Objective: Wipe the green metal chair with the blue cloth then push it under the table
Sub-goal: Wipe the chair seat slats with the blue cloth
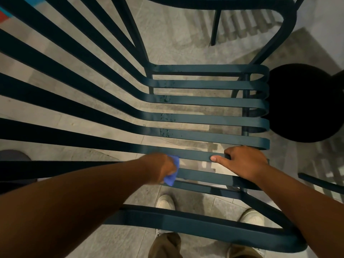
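The green metal chair fills the view from above, its flat slats running from the backrest at left into the seat at centre. My left hand is closed around the bunched blue cloth and presses it on a near seat slat. My right hand rests on the right end of the near slats, thumb stretched out along one slat and fingers curled over its edge. Water drops sit on several middle slats. The chair's near armrest curves below my arms.
A black round table base stands just right of the seat. Another dark chair stands at the top. My two feet in pale shoes stand on the grey tiled floor under the near armrest.
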Demonstrator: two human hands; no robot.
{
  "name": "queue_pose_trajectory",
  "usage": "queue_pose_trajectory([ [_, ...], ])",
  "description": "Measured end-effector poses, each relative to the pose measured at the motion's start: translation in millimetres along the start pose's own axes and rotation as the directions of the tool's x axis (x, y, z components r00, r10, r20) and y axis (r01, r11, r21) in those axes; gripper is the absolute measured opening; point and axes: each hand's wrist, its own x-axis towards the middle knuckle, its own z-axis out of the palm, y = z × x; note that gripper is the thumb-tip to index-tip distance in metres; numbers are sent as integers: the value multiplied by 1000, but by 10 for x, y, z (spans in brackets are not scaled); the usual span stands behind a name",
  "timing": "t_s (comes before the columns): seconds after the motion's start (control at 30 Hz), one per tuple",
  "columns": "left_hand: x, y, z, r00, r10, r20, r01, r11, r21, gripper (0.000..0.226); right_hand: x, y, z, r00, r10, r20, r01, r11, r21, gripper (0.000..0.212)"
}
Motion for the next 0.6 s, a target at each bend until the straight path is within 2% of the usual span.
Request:
queue_pose_trajectory([
  [0.07,-131,-186,-52,995,-92,45,93,995,-31,9,-5,-14,-14,1000,7,3,-7,1000,-3,76],
  [0.17,-200,-316,-65,984,-177,25,176,984,20,6,-8,-23,-8,1000,27,-15,-27,1000,-1,80],
  [0.23,-155,-181,-31,982,-184,-46,177,977,-116,5,-30,-18,-10,999,32,-4,-32,999,10,80],
  [0.3,-70,15,-80,967,-180,-180,133,960,-247,8,-45,-34,-31,1000,18,3,-18,998,64,76],
  [0.33,-41,99,-142,957,-187,-220,105,936,-337,15,-48,-49,-54,1000,-3,-15,4,996,89,73],
  [0.4,-15,135,-320,942,-225,-249,48,824,-564,17,-57,-79,-122,993,-68,-98,80,989,121,62],
  [0.43,-34,85,-433,926,-249,-285,33,803,-595,14,-51,-89,-168,982,-107,-152,127,984,127,56],
  [0.53,-208,-183,-735,857,-298,-421,40,852,-522,19,29,-103,-331,937,-188,-294,226,969,101,43],
  [0.6,-336,-349,-897,803,-256,-538,37,922,-384,31,131,-102,-445,930,-148,-335,184,980,77,36],
])
